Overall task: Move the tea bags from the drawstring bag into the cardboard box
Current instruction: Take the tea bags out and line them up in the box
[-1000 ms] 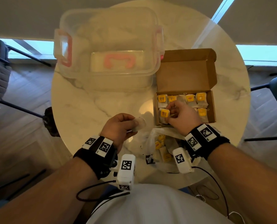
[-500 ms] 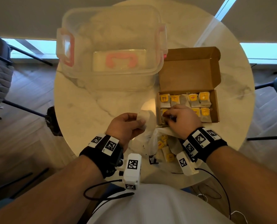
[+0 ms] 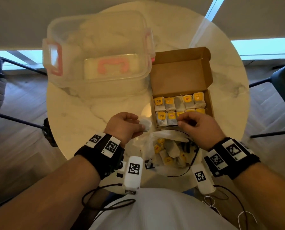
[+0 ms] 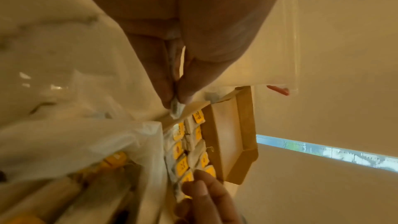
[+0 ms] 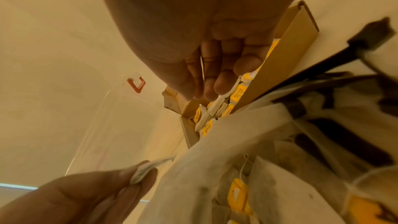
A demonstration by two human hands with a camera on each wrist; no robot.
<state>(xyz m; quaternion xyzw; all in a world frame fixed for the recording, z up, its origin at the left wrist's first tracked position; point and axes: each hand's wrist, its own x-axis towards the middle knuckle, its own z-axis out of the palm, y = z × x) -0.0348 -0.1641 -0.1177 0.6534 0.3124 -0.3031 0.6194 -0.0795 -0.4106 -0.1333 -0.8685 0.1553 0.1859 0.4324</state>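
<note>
The open cardboard box [image 3: 209, 103] lies right of centre, its two rows filled with yellow-tagged tea bags [image 3: 170, 103]. My left hand [image 3: 139, 125] pinches one pale tea bag [image 3: 145, 124] between thumb and fingers, just left of the box's near corner; the same bag [image 4: 176, 108] shows in the left wrist view. My right hand [image 3: 180, 120] hovers over the near row, fingers relaxed, fingertips [image 5: 219, 88] touching the bags and holding nothing. The translucent drawstring bag [image 3: 148, 146] lies open between my wrists, with several tea bags [image 3: 170, 150] inside.
A clear plastic tub [image 3: 98, 55] with pink latches stands at the back left, touching the box's lid. The round marble table [image 3: 82, 113] ends close to my body. The bag's black cord [image 3: 194, 156] trails near my right wrist. Chairs stand on both sides.
My right hand has slid right along the box's near row, uncovering the tea bags at its left end. My left hand has kept its tea bag and stayed beside the box.
</note>
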